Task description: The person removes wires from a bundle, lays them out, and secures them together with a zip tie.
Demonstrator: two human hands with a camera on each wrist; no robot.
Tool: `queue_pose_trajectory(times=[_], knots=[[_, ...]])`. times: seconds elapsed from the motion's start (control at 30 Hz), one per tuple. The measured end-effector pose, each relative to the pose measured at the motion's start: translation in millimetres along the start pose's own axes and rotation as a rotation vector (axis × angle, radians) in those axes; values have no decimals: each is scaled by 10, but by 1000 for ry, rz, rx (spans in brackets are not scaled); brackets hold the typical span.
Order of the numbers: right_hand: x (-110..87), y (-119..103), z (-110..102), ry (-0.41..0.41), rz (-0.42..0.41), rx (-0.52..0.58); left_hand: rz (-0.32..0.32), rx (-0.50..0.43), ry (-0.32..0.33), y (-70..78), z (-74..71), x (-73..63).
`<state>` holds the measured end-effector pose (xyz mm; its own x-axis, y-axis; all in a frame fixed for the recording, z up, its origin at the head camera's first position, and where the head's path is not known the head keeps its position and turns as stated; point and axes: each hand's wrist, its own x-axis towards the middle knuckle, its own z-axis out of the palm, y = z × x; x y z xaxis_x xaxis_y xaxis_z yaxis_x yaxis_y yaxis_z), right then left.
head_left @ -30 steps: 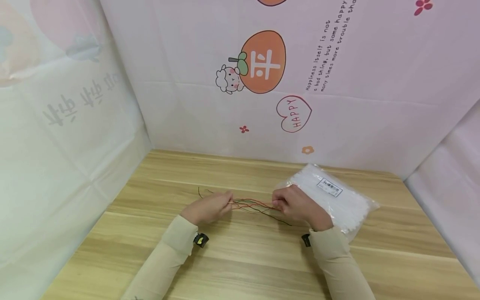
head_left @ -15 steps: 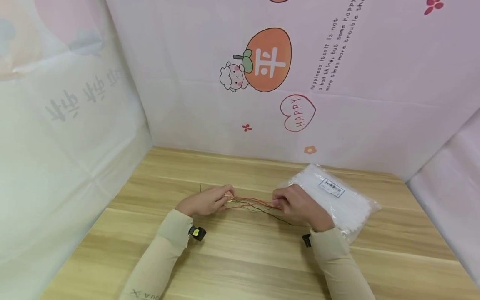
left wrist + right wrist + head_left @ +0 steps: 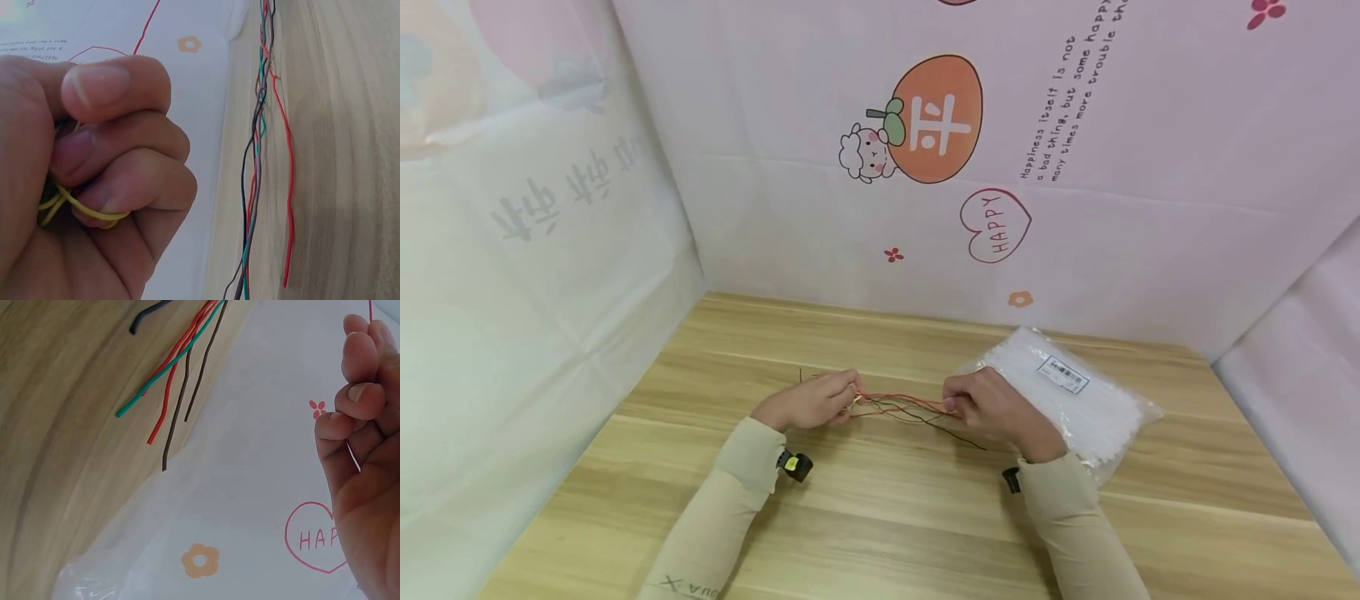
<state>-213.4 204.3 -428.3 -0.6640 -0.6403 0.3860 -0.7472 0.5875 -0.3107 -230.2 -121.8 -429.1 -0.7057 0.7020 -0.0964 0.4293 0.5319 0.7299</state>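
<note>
Wires (image 3: 260, 94): thin red, green and dark strands, strung between the hands over mid-table; they cross loosely. One dark tail runs out towards 4 o'clock.
Left hand (image 3: 811, 403): at the wires' 9 o'clock end; fingers curled in, gripping a yellow wire (image 3: 112, 217) that loops out past a fingertip. Dark ends stick out at its 11 o'clock.
Right hand (image 3: 996, 417): 3 o'clock end; thumb and fingers pinch the wires, number of strands hidden.
Bag (image 3: 1093, 417): clear, labelled, lying on the table (image 3: 880, 500) at the right hand's 3 o'clock; white contents, kind unclear.
Change: over the last second the left hand has shifted slightly towards 10 o'clock, its fingertips looser than the earlier fist; right hand barely moved.
Meaning: judged a regrip at the left end, the right hand anchoring; strands between look slack.
</note>
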Motion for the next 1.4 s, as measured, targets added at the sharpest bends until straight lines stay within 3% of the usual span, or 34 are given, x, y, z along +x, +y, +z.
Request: queue_pose_trajectory(times=[0.3, 0.5, 0.73, 0.93, 1.23, 1.4], knots=[[-29, 37, -21, -9, 41, 18, 58, -7, -45, 9, 5, 9], [-53, 63, -22, -13, 56, 9, 39, -72, -44, 6, -4, 0], [-102, 108, -42, -18, 111, 12, 69, -28, -50, 32, 19, 9], [-85, 112, -51, -45, 125, 32, 56, -57, -55, -7, 42, 25], [-83, 113, -52, -47, 121, 64, 130, 47, -58, -2, 47, 58], [-64, 83, -46, -38, 80, 60, 95, 116, -41, -26, 20, 35]])
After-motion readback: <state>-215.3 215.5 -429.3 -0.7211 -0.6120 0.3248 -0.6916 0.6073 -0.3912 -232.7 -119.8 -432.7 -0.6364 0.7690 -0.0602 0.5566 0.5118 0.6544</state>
